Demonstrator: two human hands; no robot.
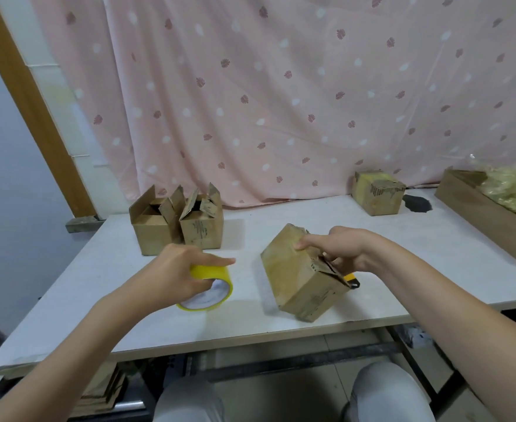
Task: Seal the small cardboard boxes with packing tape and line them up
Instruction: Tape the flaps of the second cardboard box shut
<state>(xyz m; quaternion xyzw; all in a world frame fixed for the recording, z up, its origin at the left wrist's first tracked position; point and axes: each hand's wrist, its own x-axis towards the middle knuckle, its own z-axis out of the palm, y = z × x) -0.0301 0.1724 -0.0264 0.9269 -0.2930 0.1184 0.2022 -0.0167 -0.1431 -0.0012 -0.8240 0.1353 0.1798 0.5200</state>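
Cardboard box [302, 277] under work sits on the near right part of the white table [403, 254], tilted up on one lower edge so that its taped broad face looks up and toward the left, with its long axis running from the far left corner down toward the near right corner. The right hand [339, 249] holds it from the right and far side: the thumb presses on the upper face near the far edge, while the other fingers curl behind the right end, where they also seem to carry a yellow-and-black cutter [351, 281] whose tip pokes out beyond the box's near right corner. The left hand [179, 271] is well apart to the left, its fingers curled over the top of the yellow tape roll [209, 289], which stands on its edge on the table with its open core facing the camera. So the box lies to the right of the roll, and the right hand is the nearer one, already on it. Judging by the tape on the box, it looks sealed and ready to join the sealed box [377, 191] at the far right by the curtain [281, 86], while two open boxes [176, 226] wait behind the left hand.
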